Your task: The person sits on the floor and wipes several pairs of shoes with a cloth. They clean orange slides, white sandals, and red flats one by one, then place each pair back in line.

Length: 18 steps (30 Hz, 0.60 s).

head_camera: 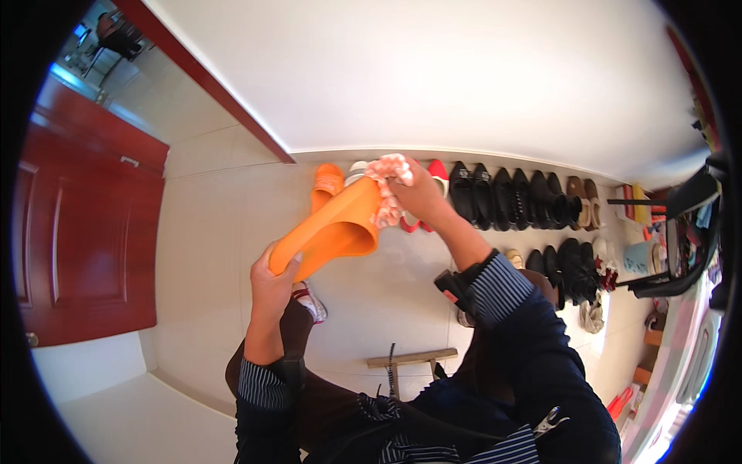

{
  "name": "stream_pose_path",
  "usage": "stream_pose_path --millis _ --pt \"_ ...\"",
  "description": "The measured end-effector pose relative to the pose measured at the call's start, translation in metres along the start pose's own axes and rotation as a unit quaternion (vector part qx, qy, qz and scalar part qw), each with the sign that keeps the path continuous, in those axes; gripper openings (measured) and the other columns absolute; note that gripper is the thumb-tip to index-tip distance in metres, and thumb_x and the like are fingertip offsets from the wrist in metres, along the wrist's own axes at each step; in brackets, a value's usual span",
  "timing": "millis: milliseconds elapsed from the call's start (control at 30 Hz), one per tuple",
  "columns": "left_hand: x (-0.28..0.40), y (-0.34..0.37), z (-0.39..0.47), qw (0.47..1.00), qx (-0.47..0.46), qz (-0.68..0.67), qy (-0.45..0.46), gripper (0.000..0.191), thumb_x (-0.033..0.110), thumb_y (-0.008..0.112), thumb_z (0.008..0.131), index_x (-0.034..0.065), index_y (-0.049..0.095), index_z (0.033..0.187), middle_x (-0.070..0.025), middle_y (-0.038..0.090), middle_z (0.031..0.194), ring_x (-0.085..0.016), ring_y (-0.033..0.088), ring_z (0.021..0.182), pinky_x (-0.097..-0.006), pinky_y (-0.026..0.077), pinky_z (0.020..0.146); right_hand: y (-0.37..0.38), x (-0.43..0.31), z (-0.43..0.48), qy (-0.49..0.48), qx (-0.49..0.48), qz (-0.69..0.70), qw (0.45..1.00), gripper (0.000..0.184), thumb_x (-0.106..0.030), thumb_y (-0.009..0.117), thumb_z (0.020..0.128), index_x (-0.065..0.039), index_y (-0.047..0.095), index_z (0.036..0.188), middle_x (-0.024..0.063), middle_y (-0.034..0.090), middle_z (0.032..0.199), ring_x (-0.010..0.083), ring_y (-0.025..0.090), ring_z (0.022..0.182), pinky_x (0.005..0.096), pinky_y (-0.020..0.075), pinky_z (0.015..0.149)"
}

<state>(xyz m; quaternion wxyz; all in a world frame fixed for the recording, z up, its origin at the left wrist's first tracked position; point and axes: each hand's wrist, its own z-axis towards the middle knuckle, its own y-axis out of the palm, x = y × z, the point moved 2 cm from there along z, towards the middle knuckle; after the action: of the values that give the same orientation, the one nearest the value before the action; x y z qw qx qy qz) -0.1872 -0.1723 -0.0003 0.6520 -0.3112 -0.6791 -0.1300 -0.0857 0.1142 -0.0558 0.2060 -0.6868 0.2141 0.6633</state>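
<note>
My left hand (273,278) grips the heel end of an orange slide sandal (330,229), thumb on top. The sandal is held tilted in the air, its toe end up and to the right. My right hand (414,188) holds a pink and white fluffy cloth (389,174) against the toe end; its fingers are partly hidden by the cloth. Another orange slide sandal (328,181) lies on the floor by the wall, partly behind the held one. Beside it is a grey and white shoe (356,170), and red and white shoes (439,174) show behind my right hand.
Several black shoes (502,197) line the wall, with a second row (571,261) nearer me. A wooden stool (413,358) is between my legs. A red door (93,232) is at left, a black chair (695,197) at right. A person (116,36) sits far off at upper left.
</note>
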Motion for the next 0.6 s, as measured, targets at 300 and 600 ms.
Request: stream_pose_path --millis 300,600 --pt "-0.010 -0.014 0.001 0.987 -0.061 -0.051 -0.136 0.034 0.012 0.072 0.092 -0.0035 0.064 0.121 -0.0055 0.068 0.103 -0.012 0.064 0.091 -0.0279 0.054 0.079 0.007 -0.023 -0.008 0.015 -0.041 -0.062 0.997 0.025 -0.006 0.063 0.093 -0.006 0.061 0.118 0.0056 0.069 0.114 0.0163 0.066 0.106 0.0313 0.0508 0.093" --pt "-0.032 0.032 0.020 0.967 -0.246 0.060 -0.024 0.048 0.018 0.078 0.087 -0.0006 0.062 0.127 -0.0094 0.072 0.112 -0.018 0.068 0.101 -0.0329 0.053 0.088 0.034 -0.039 -0.026 -0.201 -0.132 -0.239 0.941 0.044 0.000 0.072 0.077 -0.013 0.062 0.118 0.0082 0.063 0.108 0.0280 0.060 0.106 0.0379 0.0513 0.091"
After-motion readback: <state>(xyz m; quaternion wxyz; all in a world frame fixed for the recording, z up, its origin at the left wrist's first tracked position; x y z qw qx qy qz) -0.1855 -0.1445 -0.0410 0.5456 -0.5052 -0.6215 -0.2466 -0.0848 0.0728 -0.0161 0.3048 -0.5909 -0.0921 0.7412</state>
